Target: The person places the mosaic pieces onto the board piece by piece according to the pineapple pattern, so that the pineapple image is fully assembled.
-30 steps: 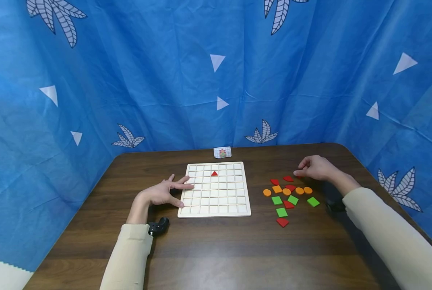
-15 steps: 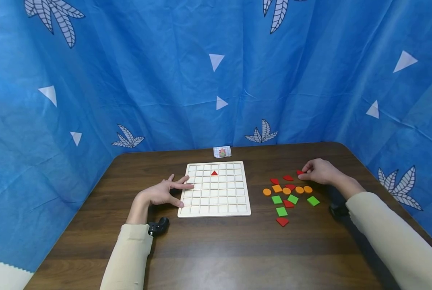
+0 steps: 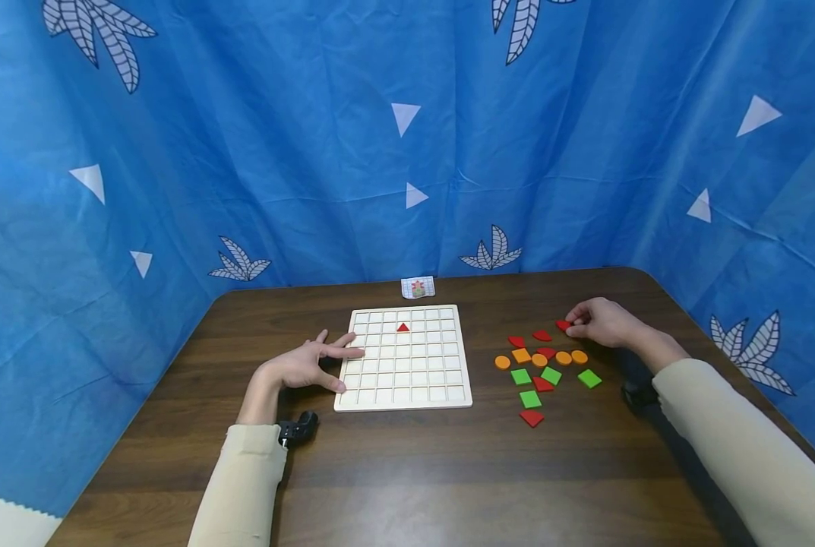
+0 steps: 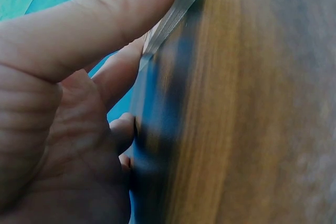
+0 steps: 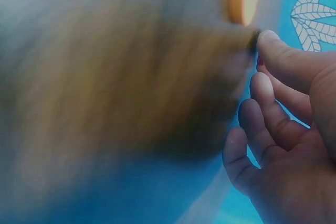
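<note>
My left hand (image 3: 304, 366) rests at the left edge of a white gridded board (image 3: 441, 399), fingers spread, with the thumb and a fingertip touching it. In the left wrist view, the thumb (image 4: 105, 19) lies against the board's thin edge (image 4: 178, 14). One red triangle (image 3: 403, 327) sits in an upper cell of the grid. At the far right, my right hand (image 3: 605, 322) pinches a small flat red piece (image 3: 563, 325) between thumb and index finger, low at the tabletop. In the right wrist view, the right hand (image 5: 289, 124) hides most of that piece.
Between board and right hand lie loose flat pieces: orange discs (image 3: 502, 363), an orange square (image 3: 521, 355), several green squares (image 3: 530, 399) and other red pieces (image 3: 532, 418). A small printed card (image 3: 418, 287) lies behind the board. A blue curtain (image 3: 352, 152) surrounds the table (image 3: 407, 486).
My right hand shifted slightly right from a second ago, and the red piece at its fingertips came into clearer sight. My left hand and the board have stayed put.
</note>
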Demonstrator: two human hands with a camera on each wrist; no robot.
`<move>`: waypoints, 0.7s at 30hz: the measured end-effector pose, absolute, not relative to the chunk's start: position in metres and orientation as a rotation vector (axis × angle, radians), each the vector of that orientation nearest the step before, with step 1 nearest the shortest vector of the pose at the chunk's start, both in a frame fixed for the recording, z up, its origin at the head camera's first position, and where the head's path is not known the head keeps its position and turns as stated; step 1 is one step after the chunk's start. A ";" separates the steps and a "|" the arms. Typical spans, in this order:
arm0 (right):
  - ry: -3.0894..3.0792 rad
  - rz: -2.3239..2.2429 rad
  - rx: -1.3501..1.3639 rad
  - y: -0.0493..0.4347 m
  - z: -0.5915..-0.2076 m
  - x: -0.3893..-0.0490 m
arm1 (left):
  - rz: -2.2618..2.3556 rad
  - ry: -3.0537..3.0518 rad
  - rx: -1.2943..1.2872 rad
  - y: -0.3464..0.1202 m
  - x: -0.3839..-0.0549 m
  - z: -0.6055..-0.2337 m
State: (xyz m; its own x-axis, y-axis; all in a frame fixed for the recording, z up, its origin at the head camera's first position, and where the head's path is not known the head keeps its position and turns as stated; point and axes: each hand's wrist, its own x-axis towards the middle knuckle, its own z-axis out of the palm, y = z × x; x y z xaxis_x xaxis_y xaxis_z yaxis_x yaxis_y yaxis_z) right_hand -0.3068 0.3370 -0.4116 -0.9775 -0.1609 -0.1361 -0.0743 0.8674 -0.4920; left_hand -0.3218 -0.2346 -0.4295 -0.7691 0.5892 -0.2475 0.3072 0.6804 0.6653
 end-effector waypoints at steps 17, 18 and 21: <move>2.852 -0.825 -0.267 0.272 -0.389 -0.334 | 0.883 2.426 0.706 -0.234 -0.320 -0.428; 2.854 -0.826 -0.274 0.268 -0.388 -0.335 | 0.883 2.427 0.704 -0.234 -0.320 -0.429; 2.861 -0.835 -0.302 0.257 -0.385 -0.339 | 0.886 2.428 0.696 -0.234 -0.320 -0.428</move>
State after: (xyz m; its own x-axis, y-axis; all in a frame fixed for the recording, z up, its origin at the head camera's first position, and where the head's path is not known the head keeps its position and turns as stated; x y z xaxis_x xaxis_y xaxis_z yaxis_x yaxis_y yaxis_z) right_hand -0.3392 0.2570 -0.3849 -0.9691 -0.2322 -0.0828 -0.1512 0.8252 -0.5442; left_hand -0.3195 -0.2336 -0.4284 -0.7656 0.5954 -0.2436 0.2983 0.6641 0.6856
